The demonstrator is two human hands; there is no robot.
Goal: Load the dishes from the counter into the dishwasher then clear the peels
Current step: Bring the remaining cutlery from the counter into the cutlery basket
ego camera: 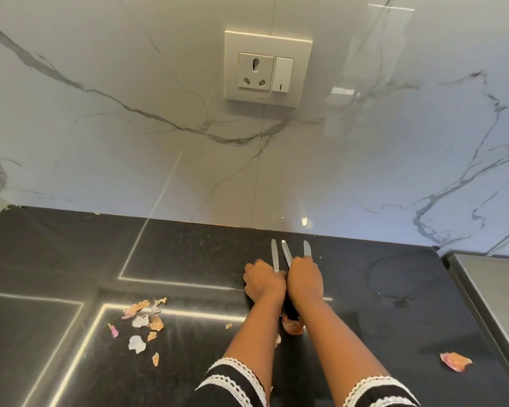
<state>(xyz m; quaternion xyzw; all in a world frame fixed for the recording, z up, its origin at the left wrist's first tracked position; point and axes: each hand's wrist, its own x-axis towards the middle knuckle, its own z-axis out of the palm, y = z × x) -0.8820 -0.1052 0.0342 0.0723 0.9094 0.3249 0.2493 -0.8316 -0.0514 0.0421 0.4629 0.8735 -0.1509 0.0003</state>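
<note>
L hand (264, 282): fingers curled down round one piece of cutlery, knuckles up, pressed against R hand
R hand (305, 280): fingers clamped on two more pieces, wrist just beside L wrist
Cutlery handles (287, 254): three silver ends stick out past the fingers toward the wall, fanned slightly; working ends hidden under the hands, so can't tell spoon/fork/knife
Counter (188, 254): black speckled stone under both hands, bright light strips reflected on it
Peels, L group (143, 324): pink/tan onion skins scattered well back & left of L fingers
Peel under wrists (291, 326): reddish piece on counter betw. the forearms, behind the fingers
Peel, R (455, 361): single piece well back & right of R fingers
Socket + switch (266, 66): on marble wall, beyond the fingertips
Sleeves (232, 383): black w/ white lace trim
Steel surface (491, 283): far right of R fingers
</note>
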